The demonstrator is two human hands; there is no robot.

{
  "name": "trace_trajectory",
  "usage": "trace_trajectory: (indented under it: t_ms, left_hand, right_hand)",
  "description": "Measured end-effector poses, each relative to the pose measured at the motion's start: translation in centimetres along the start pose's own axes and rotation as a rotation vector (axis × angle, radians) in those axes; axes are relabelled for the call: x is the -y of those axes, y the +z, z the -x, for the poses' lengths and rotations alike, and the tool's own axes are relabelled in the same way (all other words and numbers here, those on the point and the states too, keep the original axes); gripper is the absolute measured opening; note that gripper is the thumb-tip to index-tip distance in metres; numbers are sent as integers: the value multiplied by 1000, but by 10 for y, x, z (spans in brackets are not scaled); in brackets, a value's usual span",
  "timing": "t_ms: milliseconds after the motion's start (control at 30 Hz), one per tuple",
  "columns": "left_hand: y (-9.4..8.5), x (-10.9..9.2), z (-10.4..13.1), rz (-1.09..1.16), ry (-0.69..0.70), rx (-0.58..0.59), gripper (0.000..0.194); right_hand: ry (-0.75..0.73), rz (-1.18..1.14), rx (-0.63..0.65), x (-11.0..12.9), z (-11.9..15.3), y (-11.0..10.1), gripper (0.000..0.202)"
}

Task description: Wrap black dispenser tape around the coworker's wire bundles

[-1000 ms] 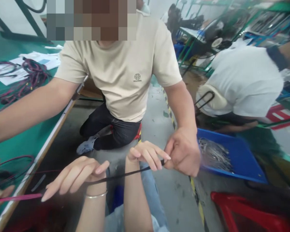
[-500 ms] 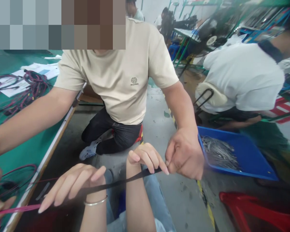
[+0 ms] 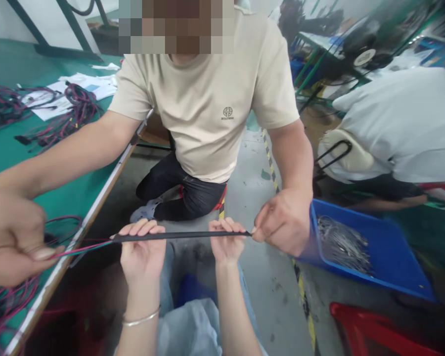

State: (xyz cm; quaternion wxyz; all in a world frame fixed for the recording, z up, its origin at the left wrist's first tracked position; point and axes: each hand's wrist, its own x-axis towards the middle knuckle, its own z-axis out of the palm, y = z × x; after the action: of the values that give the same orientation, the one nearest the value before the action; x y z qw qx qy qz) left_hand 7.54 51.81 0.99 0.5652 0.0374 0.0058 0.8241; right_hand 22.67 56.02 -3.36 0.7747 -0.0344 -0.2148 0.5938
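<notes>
A black sleeve stretches level across the middle, with pink and green wires coming out of its left end. My left hand, with a silver bangle at the wrist, has its fingers curled over the sleeve near that end. Closer to the right end, my right hand hooks its fingers over the sleeve in the same way. A person opposite pinches the wires at the left with one hand and the sleeve's right tip with the other hand.
Wire bundles and papers lie on the green table at left. A blue bin of grey cable pieces stands at right, above a red stool. Another person in white bends over at far right.
My hands have turned upward and their fingers now curl over the sleeve, which has become straight and level. The person's hand at left has moved up and into fuller view.
</notes>
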Motion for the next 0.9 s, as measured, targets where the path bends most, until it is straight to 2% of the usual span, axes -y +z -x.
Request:
trace_trajectory:
  t_ms: [133, 233, 400, 567, 733, 800, 900]
  left_hand:
    - [-9, -6, 26, -230, 184, -395, 17]
    - [-6, -7, 41, -365, 304, -533, 16]
    - [1, -9, 55, -536, 372, -474, 19]
    - [-7, -12, 63, -706, 401, -513, 28]
    - [-8, -16, 69, -786, 374, -508, 31]
    - [-7, -18, 71, -782, 370, -508, 31]
    - [-6, -21, 72, -756, 359, -495, 30]
  right_hand:
    - [183, 44, -309, 13, 24, -4, 22]
    - [176, 245, -412, 26, 37, 1, 23]
    - [127, 466, -454, 38, 52, 16, 28]
    - [86, 638, -530, 39, 66, 29, 43]
    - [93, 640, -541, 37, 77, 40, 43]
    - [77, 599, -531, 38, 79, 43, 41]
    - [140, 488, -492, 42, 77, 41, 38]
